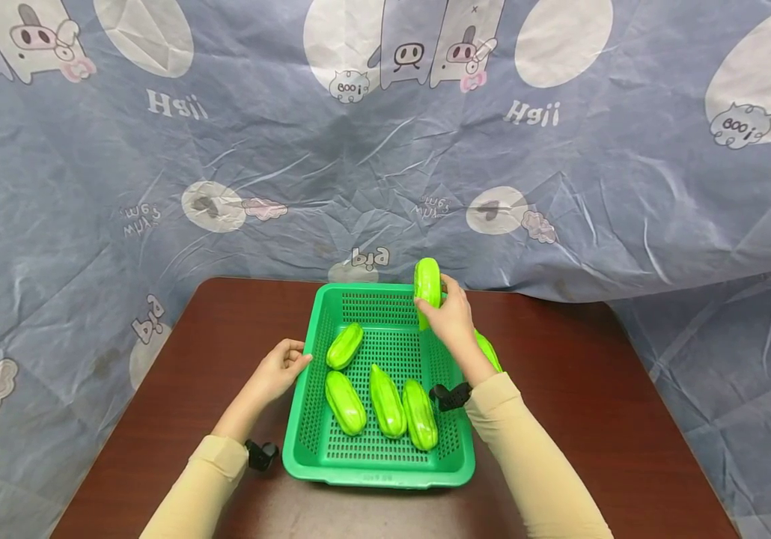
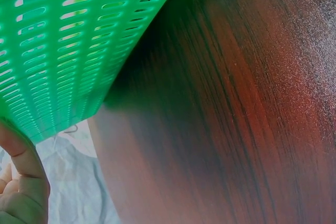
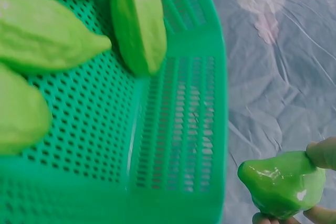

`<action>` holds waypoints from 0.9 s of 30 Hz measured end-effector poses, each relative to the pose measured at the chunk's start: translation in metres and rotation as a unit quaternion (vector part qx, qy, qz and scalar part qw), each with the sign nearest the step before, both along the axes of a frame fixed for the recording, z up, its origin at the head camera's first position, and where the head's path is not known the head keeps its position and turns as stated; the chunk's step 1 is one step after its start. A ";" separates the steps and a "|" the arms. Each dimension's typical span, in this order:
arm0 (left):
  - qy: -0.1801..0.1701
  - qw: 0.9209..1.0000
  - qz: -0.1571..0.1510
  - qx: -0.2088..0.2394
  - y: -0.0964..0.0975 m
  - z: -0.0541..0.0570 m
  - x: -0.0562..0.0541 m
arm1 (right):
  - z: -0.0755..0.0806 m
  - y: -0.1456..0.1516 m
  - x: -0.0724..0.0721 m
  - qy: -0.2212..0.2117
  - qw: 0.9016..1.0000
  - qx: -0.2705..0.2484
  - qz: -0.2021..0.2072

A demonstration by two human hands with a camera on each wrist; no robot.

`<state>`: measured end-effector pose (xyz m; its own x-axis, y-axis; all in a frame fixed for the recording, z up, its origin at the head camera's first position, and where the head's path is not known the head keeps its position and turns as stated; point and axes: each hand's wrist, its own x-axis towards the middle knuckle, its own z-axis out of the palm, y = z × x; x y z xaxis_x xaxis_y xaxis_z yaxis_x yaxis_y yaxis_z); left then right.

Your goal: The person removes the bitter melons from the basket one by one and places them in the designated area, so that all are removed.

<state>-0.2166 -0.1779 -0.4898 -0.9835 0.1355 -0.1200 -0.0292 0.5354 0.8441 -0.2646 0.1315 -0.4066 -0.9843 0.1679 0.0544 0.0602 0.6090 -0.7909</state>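
My right hand (image 1: 451,308) holds a light-green, ridged bitter melon (image 1: 428,281) over the far right corner of a green plastic basket (image 1: 377,477). Thumb and fingers grip this melon (image 3: 283,182) at its sides in the right wrist view. At the basket's left rim, my left hand (image 1: 279,368) pinches the edge between thumb and curled fingers. Inside the basket lie several more bitter melons, one (image 1: 345,346) toward the far left and another (image 1: 421,415) at the near right. Partly hidden behind my right forearm, one more melon (image 1: 488,350) lies to the right of the basket.
The basket stands on a dark reddish-brown wooden table (image 1: 581,404). A blue-grey cloth (image 1: 331,150) with cartoon prints hangs behind the table and around its sides. Each wrist carries a small black camera, such as the left one (image 1: 261,454).
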 end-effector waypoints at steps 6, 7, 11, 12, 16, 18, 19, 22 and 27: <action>-0.004 1.000 -0.002 -0.004 0.000 0.001 0.001 | 0.010 0.027 0.004 0.013 1.000 -0.016 -0.014; -0.005 1.000 -0.002 -0.004 0.000 0.001 0.001 | 0.010 0.032 0.004 0.016 1.000 -0.017 -0.017; -0.005 1.000 0.002 -0.001 0.001 0.002 0.001 | 0.010 0.049 0.005 0.025 0.999 -0.016 -0.031; -0.004 1.000 0.001 0.000 0.001 0.002 0.001 | 0.010 0.054 0.005 0.027 0.999 -0.014 -0.036; 0.001 1.000 0.001 -0.001 0.002 0.002 0.001 | 0.008 0.070 0.007 0.026 0.998 -0.015 -0.051; 0.002 1.000 0.001 -0.001 0.002 0.003 0.002 | 0.006 0.077 0.007 0.026 0.998 -0.017 -0.060; 0.002 1.000 0.001 0.000 0.002 0.003 0.002 | 0.006 0.080 0.008 0.024 0.998 -0.020 -0.063; 0.004 1.000 0.000 0.002 0.001 0.003 0.002 | 0.004 0.090 0.010 0.020 0.996 -0.023 -0.078; 0.005 1.000 -0.001 0.001 0.001 0.002 0.002 | -0.001 0.107 0.013 0.009 0.995 -0.016 -0.095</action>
